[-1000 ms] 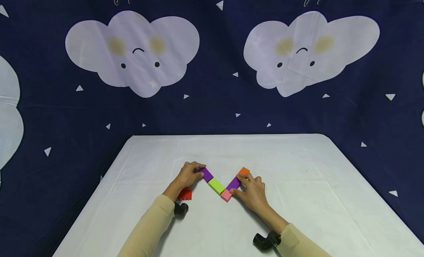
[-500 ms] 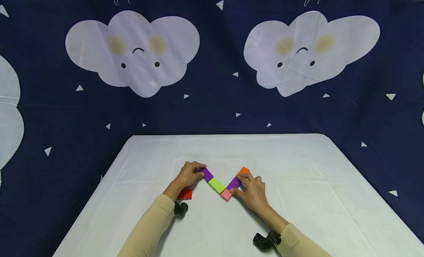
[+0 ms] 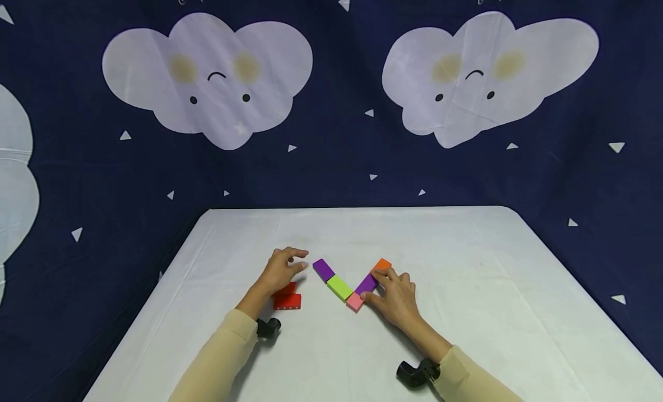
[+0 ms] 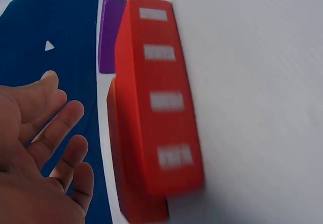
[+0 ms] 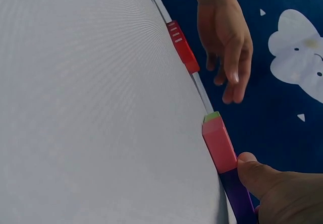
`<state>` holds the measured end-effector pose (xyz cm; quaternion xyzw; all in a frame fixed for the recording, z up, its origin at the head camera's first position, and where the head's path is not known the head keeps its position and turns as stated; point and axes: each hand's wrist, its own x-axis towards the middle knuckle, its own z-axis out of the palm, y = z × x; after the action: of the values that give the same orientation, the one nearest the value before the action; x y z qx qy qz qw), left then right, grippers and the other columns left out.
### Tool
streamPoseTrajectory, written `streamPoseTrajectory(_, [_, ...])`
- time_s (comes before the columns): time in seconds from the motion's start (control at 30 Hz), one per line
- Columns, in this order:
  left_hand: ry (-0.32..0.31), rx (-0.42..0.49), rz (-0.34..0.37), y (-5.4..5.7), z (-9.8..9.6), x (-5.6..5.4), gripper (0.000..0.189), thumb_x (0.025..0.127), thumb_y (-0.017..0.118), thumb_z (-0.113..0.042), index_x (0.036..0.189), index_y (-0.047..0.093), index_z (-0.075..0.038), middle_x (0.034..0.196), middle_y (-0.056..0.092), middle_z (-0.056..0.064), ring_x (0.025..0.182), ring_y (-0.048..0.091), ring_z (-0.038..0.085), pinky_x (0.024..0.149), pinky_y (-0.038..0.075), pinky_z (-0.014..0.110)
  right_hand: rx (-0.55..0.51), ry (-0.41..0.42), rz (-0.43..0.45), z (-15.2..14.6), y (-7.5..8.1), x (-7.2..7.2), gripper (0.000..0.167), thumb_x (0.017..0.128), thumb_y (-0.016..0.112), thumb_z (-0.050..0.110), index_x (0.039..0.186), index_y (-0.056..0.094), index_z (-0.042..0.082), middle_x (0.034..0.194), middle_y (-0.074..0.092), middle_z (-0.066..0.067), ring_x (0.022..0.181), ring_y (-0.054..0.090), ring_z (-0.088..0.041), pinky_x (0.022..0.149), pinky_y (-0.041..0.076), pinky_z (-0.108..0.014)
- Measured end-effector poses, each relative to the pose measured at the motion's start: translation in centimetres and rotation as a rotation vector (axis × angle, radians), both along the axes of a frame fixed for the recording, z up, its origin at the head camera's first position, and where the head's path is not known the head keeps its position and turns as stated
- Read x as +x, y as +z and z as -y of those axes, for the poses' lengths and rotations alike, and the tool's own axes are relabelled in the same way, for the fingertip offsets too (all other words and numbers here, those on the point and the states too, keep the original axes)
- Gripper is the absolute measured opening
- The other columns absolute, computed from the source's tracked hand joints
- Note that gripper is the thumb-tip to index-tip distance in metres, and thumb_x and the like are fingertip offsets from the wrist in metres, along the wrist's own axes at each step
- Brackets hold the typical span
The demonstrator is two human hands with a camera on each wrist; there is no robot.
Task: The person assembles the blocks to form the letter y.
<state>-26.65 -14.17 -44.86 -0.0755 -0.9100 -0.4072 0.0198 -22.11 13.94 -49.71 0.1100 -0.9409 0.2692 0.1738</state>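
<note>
On the white table, coloured blocks form a V: a purple block (image 3: 323,269) and a lime green block (image 3: 339,288) on the left side, a pink block (image 3: 354,302) at the point, then a second purple block (image 3: 366,283) and an orange block (image 3: 383,264). My right hand (image 3: 397,301) holds the second purple block, thumb by the pink end and index finger by the orange end. Left of the V, my left hand (image 3: 279,270) is raised with fingers apart, holding nothing. Below it lie two red blocks, the nearer one (image 4: 166,103) marked with white patches.
The white table (image 3: 492,310) reaches back to a dark blue cloth (image 3: 342,102) printed with clouds and small triangles. A black wrist mount (image 3: 268,328) sits on the left wrist, another wrist mount (image 3: 416,374) on the right.
My left hand has let go of the left purple block and moved left, leaving that block in view and showing more of the red ones. The right hand stays on its block.
</note>
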Motion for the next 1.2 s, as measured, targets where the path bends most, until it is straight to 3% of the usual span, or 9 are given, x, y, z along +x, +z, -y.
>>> streamPoseTrajectory(0.23, [0.036, -0.017, 0.031, 0.3, 1.9, 1.6, 0.029, 0.088, 0.065, -0.015, 0.116, 0.067, -0.011, 0.115, 0.059, 0.014, 0.106, 0.048, 0.028, 0.079, 0.04, 0.032, 0.01, -0.005, -0.007, 0.0, 0.1, -0.1, 0.061, 0.07, 0.078, 0.043, 0.121, 0.065, 0.012, 0.114, 0.061, -0.002, 0.084, 0.043, -0.023, 0.07, 0.028, -0.034])
streamPoseTrajectory(0.67, [-0.043, -0.028, 0.087, -0.4, 6.2, 3.4, 0.028, 0.086, 0.066, -0.013, 0.114, 0.067, -0.011, 0.112, 0.059, 0.012, 0.104, 0.047, 0.025, 0.075, 0.038, 0.029, 0.008, -0.008, 0.012, 0.0, 0.3, 0.0, 0.061, 0.07, 0.078, 0.044, 0.121, 0.065, 0.012, 0.116, 0.06, -0.002, 0.084, 0.043, -0.024, 0.071, 0.028, -0.035])
streamPoseTrajectory(1.0, [-0.094, 0.022, 0.068, -1.8, 7.8, 3.7, 0.034, 0.084, 0.07, -0.018, 0.116, 0.066, -0.008, 0.118, 0.065, 0.01, 0.108, 0.053, 0.027, 0.094, 0.04, 0.043, -0.001, -0.009, 0.025, -0.1, 0.1, 0.0, 0.06, 0.071, 0.078, 0.042, 0.122, 0.064, 0.014, 0.116, 0.06, 0.0, 0.084, 0.042, -0.023, 0.07, 0.027, -0.034])
streamPoseTrajectory(1.2, [-0.1, 0.048, 0.078, -2.3, 8.1, 3.4, 0.033, 0.082, 0.071, -0.014, 0.115, 0.067, -0.008, 0.117, 0.065, 0.011, 0.104, 0.052, 0.024, 0.092, 0.039, 0.039, -0.002, -0.009, 0.015, -0.1, 0.1, 0.0, 0.061, 0.071, 0.078, 0.043, 0.122, 0.065, 0.014, 0.117, 0.061, 0.0, 0.084, 0.043, -0.023, 0.07, 0.027, -0.034])
